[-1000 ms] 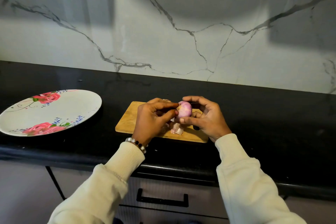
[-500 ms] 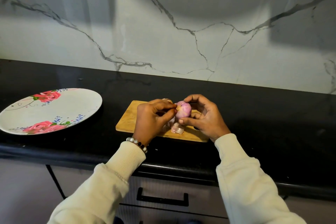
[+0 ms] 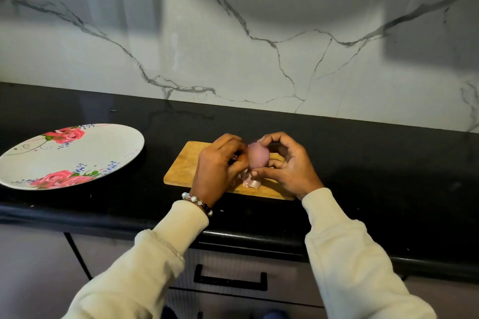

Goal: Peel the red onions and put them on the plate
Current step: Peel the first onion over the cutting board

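Observation:
A pale purple red onion is held just above a small wooden cutting board at the counter's middle. My right hand grips the onion between thumb and fingertips from the right. On the onion's left side, my left hand has curled fingers pinching at its skin. A scrap of pink onion skin lies on the board under my hands. The white plate with pink roses sits on the counter at the left with nothing on it.
The black counter runs the width of the view, backed by a white marble wall. Below the front edge is a drawer with a black handle.
Both hands have turned the onion a little; my right fingers now arch over its top, and my left fingers have moved closer against its left side.

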Demonstrator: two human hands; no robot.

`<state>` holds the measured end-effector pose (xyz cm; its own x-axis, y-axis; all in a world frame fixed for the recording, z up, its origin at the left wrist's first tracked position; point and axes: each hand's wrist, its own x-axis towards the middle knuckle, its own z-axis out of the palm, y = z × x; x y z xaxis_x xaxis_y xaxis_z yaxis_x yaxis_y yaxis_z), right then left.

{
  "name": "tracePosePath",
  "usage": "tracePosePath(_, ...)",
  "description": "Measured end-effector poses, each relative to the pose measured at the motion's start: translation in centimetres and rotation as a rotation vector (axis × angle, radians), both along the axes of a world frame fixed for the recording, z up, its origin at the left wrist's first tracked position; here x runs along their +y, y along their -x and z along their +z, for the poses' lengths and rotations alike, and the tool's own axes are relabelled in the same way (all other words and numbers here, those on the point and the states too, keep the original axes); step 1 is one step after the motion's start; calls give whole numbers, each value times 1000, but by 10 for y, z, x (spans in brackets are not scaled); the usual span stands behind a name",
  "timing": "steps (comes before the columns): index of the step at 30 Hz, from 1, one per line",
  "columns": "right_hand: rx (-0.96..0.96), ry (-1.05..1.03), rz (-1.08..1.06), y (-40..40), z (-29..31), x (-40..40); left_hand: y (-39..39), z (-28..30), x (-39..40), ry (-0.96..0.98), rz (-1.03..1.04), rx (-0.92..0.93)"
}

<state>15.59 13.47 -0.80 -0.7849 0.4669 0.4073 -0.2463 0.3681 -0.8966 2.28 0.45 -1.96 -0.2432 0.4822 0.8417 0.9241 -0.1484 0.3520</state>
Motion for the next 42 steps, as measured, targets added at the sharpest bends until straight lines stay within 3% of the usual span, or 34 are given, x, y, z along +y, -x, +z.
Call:
tracePosePath(5,-23,29,-1,0,1,0,0,1,2,36,30,-2)
tracePosePath(17,10,45,-21,0,1,1,-2,5,-1,-84,-32,-253)
tracePosePath(29,-7,47,-28,-1,2,0,0,3,4,1,9,-118)
tracePosePath(42,16,41,-1,0,4,-3,4,0,9,146,-73,-341)
